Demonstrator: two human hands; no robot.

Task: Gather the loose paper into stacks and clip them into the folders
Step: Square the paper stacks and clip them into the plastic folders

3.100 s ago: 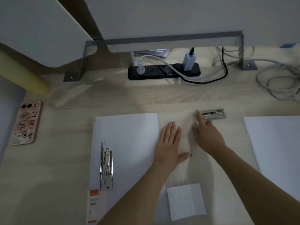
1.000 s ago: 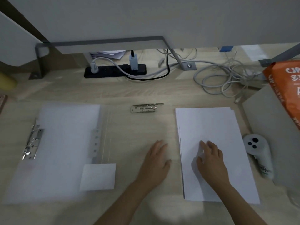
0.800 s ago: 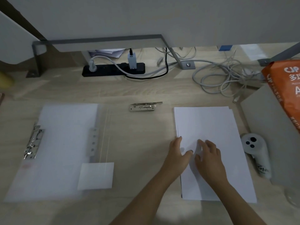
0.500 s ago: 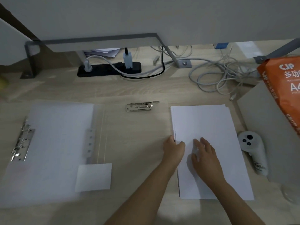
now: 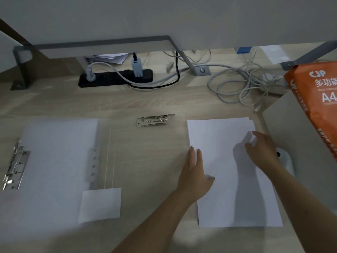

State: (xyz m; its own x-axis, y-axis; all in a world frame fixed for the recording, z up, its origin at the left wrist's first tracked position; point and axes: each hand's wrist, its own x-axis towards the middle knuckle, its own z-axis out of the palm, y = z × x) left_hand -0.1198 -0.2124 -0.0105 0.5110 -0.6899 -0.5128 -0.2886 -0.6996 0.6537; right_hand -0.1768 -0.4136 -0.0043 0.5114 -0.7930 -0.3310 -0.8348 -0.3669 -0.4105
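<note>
Dimly lit, a pale wooden desk (image 5: 145,103) carries a power strip (image 5: 109,80), tangled cables (image 5: 237,84) and an orange paper pack (image 5: 313,99). The left hand (image 5: 195,174) lies flat, fingers straight along the paper stack's (image 5: 224,179) left edge, thumb on top. The right hand (image 5: 260,152) bends its fingers over the stack's right edge; whether it grips a sheet is unclear. The open folder (image 5: 54,161) lies well to the left.

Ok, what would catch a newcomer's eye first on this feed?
The white paper stack right of centre, left hand at its left edge, right hand near its right edge. Next, the orange A4 pack at far right and the open folder with its metal clip at left.
</note>
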